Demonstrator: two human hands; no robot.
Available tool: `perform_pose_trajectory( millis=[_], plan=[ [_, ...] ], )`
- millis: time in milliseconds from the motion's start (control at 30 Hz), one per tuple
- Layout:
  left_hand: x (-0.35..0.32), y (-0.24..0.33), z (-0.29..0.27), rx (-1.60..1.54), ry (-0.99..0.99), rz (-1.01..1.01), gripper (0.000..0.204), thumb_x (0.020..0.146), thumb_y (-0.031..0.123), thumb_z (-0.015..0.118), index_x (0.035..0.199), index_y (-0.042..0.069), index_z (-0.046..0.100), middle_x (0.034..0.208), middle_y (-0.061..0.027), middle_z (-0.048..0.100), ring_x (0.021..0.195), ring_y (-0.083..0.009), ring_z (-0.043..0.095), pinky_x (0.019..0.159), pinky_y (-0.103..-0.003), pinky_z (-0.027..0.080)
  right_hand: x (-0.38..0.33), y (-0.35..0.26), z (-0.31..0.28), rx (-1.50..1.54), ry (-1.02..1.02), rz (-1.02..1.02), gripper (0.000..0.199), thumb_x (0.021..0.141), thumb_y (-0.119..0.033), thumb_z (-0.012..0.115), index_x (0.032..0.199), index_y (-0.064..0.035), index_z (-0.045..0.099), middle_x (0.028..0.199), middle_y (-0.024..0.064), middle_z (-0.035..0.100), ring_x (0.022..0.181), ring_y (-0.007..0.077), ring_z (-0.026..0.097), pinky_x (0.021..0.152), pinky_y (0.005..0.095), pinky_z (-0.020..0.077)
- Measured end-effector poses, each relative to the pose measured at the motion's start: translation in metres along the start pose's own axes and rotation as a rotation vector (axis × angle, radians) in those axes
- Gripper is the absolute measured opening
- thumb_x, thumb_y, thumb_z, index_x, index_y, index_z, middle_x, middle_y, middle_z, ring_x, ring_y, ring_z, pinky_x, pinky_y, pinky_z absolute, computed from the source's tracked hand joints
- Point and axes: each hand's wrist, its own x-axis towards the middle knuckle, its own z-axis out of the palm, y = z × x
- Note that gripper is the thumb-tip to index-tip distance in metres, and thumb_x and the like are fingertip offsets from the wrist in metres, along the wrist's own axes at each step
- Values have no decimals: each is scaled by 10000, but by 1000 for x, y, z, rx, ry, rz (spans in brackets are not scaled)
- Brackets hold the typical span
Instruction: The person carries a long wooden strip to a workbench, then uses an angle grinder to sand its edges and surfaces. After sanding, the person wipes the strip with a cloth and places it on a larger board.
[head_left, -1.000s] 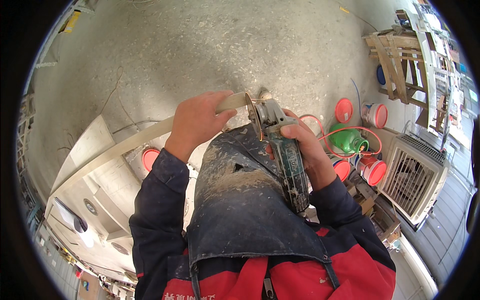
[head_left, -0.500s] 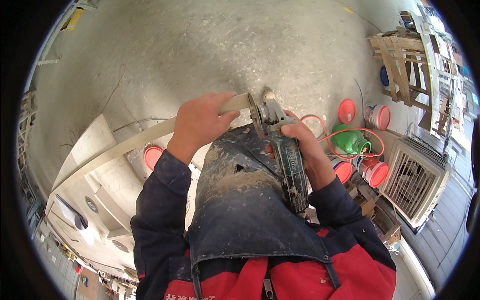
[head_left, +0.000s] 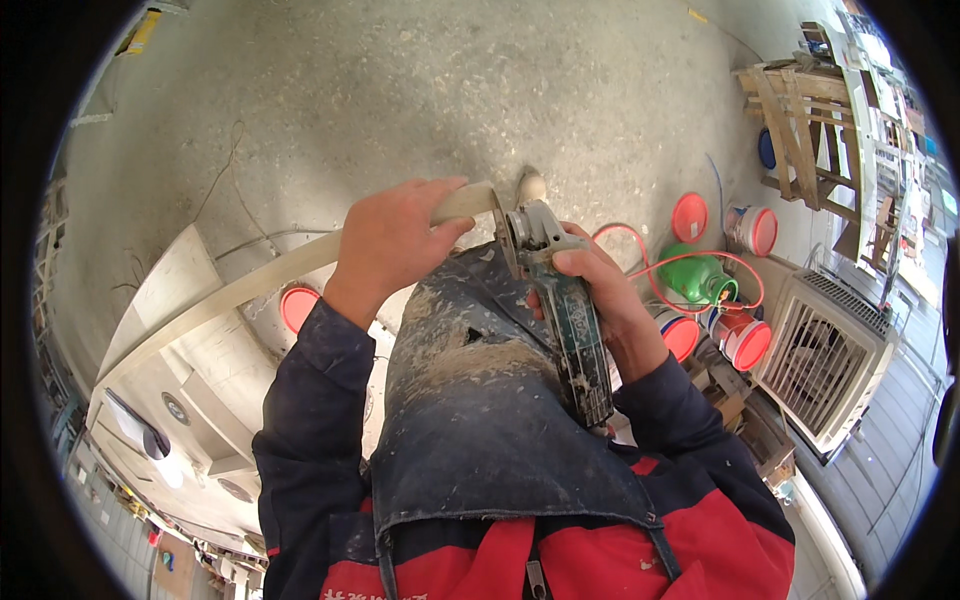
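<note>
My left hand point(head_left: 392, 240) is closed around a long, pale strip point(head_left: 255, 288) near its right end, the thumb bent over its edge. The strip runs down to the left, past a pale panel structure. My right hand point(head_left: 622, 305) grips a dusty dark-green and black angle grinder point(head_left: 577, 335) by its body, just below the grey metal head, with the thumb on top. The grinder's thin disc point(head_left: 506, 232) stands edge-on right at the strip's end; whether it touches cannot be made out. Below both hands hangs my dark, dust-caked apron point(head_left: 465, 430).
A pale panel structure point(head_left: 160, 370) with round fittings stands at left. On the right are red-lidded buckets point(head_left: 752, 345), a green gas cylinder point(head_left: 692, 275) with a red hose point(head_left: 640, 245), a slatted fan unit point(head_left: 815, 360) and a wooden trestle point(head_left: 800, 135). A shoe tip point(head_left: 533, 185) shows ahead.
My left hand and the strip have shifted slightly left, and the grinder has moved slightly down and left. Both grips are unchanged.
</note>
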Motion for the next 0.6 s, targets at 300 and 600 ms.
perform_pose_trajectory(
  millis=[300,600],
  plan=[
    [1,3,1,15,31,40,401,870,342,767,1232,172,744,1030,-87,755,901,-324,713,755,-418,555,15,2,-4,-9,25,18,662,905,-285,716,1446,-40,423,1076,156,649,717,261,731,608,374,643],
    [4,6,-3,36,-30,6,442,862,277,810,1279,152,734,1119,-106,761,896,-291,727,736,-357,570,32,-5,-6,46,4,4,599,922,-184,714,1432,-38,436,1051,184,667,722,250,731,589,369,619]
  ],
)
